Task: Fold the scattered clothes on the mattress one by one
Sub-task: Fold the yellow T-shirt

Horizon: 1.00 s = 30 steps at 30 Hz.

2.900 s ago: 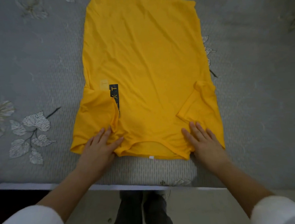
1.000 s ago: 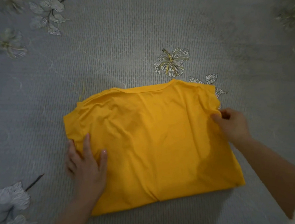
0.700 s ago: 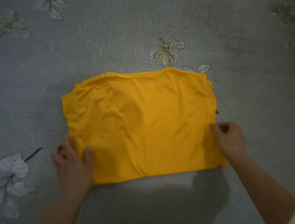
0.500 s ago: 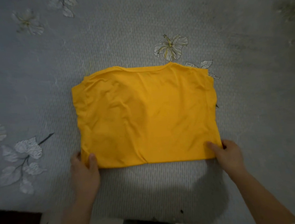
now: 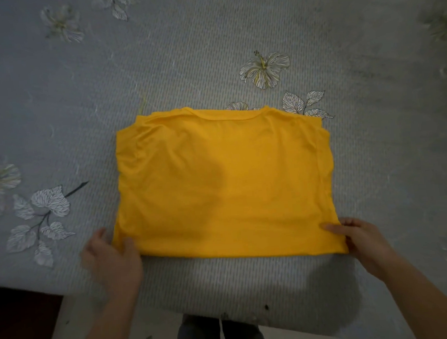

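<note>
The shirt [image 5: 226,185] lies folded flat mid-frame on the mattress [image 5: 207,50]. The left hand [image 5: 112,261] pinches its lower-left corner and the right hand [image 5: 364,241] its lower-right, thumbs on top. It looks light and limp, so the layers may slide; gripping those corners through every layer seems the best hold.

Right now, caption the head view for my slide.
The left hand and the right hand each pinch a near corner of the folded yellow fabric T-shirt on the grey flower-patterned mattress.
</note>
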Available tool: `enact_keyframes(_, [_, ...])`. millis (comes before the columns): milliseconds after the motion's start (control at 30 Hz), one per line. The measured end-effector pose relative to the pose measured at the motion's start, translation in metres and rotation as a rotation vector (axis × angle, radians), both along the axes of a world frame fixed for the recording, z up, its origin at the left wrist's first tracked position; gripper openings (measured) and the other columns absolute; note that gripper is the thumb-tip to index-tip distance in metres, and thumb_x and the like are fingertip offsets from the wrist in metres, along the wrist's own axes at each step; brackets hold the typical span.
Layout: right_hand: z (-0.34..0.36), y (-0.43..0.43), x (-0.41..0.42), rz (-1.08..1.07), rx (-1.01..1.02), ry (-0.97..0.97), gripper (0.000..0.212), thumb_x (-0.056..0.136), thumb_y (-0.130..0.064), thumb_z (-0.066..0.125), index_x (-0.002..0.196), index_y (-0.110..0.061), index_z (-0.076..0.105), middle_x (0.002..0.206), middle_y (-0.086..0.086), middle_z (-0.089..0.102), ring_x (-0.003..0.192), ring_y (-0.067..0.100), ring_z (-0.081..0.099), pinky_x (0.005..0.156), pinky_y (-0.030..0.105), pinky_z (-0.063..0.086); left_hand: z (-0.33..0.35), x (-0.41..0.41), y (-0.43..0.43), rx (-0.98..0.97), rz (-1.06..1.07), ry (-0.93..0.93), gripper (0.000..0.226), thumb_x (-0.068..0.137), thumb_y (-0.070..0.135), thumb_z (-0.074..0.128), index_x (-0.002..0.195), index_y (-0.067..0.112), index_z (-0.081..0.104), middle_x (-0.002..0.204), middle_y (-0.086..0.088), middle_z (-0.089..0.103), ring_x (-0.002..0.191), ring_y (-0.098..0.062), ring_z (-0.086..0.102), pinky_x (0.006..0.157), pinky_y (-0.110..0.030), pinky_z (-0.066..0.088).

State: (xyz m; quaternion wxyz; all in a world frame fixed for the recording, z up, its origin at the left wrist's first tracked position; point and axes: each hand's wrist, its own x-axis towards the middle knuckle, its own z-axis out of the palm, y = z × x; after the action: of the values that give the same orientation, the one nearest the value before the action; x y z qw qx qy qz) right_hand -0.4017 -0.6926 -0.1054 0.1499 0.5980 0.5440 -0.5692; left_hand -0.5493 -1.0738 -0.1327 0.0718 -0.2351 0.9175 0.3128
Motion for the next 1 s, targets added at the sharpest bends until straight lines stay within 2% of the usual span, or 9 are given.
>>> enact_keyframes(233, [0.009, -0.016, -0.026, -0.247, -0.191, 0.112, 0.036, 0.083, -0.009, 0.064, 0.119, -0.003, 0.059, 0.103, 0.011, 0.068, 0.096, 0.029, 0.064, 0.072, 0.038, 0.051, -0.036, 0.008, 0.070, -0.237, -0.989, 0.079, 0.061, 0.095, 0.049, 0.031, 0.150, 0.022, 0.026, 0.158, -0.013, 0.017, 0.145, -0.031, 0.014, 0.112, -0.046, 0.014])
enact_keyframes(367, [0.023, -0.027, -0.045, -0.330, -0.316, 0.234, 0.017, 0.092, -0.006, 0.049, 0.105, -0.009, 0.059, 0.080, 0.006, 0.074, 0.062, 0.019, 0.070, 0.044, 0.026, 0.052, -0.051, 0.014, 0.086, -0.289, -1.147, -0.013, 0.060, 0.097, 0.054, 0.022, 0.151, 0.030, 0.021, 0.160, -0.007, 0.012, 0.145, -0.027, 0.011, 0.112, -0.045, 0.010])
enact_keyframes(467, [0.034, -0.038, -0.067, -0.340, -0.346, 0.317, 0.021, 0.091, -0.007, 0.045, 0.104, -0.013, 0.061, 0.084, 0.004, 0.075, 0.072, 0.022, 0.070, 0.050, 0.026, 0.056, -0.044, 0.009, 0.084, -0.225, -1.145, -0.087, 0.063, 0.092, 0.058, 0.018, 0.151, 0.036, 0.017, 0.161, -0.002, -0.001, 0.146, -0.021, -0.003, 0.114, -0.041, 0.001])
enact_keyframes(567, [0.039, -0.060, -0.099, -0.285, -0.280, 0.372, 0.036, 0.087, -0.003, 0.044, 0.118, -0.015, 0.058, 0.097, 0.005, 0.072, 0.087, 0.026, 0.064, 0.065, 0.036, 0.054, -0.030, -0.005, 0.084, 0.095, -1.036, -0.174, 0.068, 0.085, 0.064, 0.010, 0.147, 0.039, 0.020, 0.158, 0.011, -0.006, 0.145, -0.008, -0.012, 0.116, -0.028, -0.004])
enact_keyframes(667, [0.040, -0.097, -0.134, -0.113, -0.136, 0.454, 0.059, 0.076, -0.004, 0.053, 0.128, -0.032, 0.053, 0.115, 0.002, 0.068, 0.100, 0.029, 0.062, 0.076, 0.044, 0.052, -0.001, -0.025, 0.079, 0.599, -0.633, -0.310, 0.038, 0.100, 0.044, 0.036, 0.129, 0.029, 0.054, 0.143, 0.011, 0.041, 0.136, -0.005, 0.032, 0.107, -0.011, 0.021])
enact_keyframes(767, [0.042, -0.148, -0.163, 0.189, -0.003, 0.494, 0.082, 0.065, -0.013, 0.061, 0.136, -0.049, 0.041, 0.112, -0.017, 0.064, 0.101, 0.013, 0.061, 0.084, 0.038, 0.053, 0.015, -0.042, 0.065, 1.010, -0.200, -0.536, 0.035, 0.102, 0.039, 0.029, 0.109, 0.032, 0.063, 0.126, 0.007, 0.060, 0.118, -0.008, 0.054, 0.097, -0.024, 0.039])
enact_keyframes(867, [0.034, -0.205, -0.183, 0.476, -0.058, 0.500, 0.082, 0.084, -0.002, 0.061, 0.144, -0.043, 0.021, 0.080, -0.029, 0.061, 0.065, -0.005, 0.056, 0.063, 0.014, 0.048, 0.014, -0.055, 0.036, 1.235, 0.161, -0.592, 0.048, 0.099, 0.049, 0.022, 0.111, 0.025, 0.061, 0.118, -0.003, 0.065, 0.105, -0.015, 0.060, 0.091, -0.032, 0.044])
enact_keyframes(933, [0.027, -0.237, -0.190, 0.593, -0.217, 0.427, 0.077, 0.090, -0.008, 0.059, 0.147, -0.037, 0.015, 0.064, -0.011, 0.059, 0.051, 0.004, 0.050, 0.048, 0.015, 0.042, 0.014, -0.058, 0.015, 1.275, 0.270, -0.553, 0.050, 0.099, 0.047, 0.022, 0.118, 0.020, 0.059, 0.118, -0.008, 0.065, 0.105, -0.022, 0.060, 0.098, -0.043, 0.040])
enact_keyframes(1000, [0.016, -0.251, -0.194, 0.652, -0.213, 0.351, 0.063, 0.091, -0.016, 0.060, 0.146, -0.025, 0.031, 0.076, 0.007, 0.059, 0.053, 0.008, 0.052, 0.047, 0.015, 0.040, 0.012, -0.057, -0.004, 1.249, 0.246, -0.480, 0.043, 0.100, 0.038, 0.030, 0.123, 0.016, 0.058, 0.116, -0.010, 0.068, 0.105, -0.027, 0.064, 0.090, -0.044, 0.050])
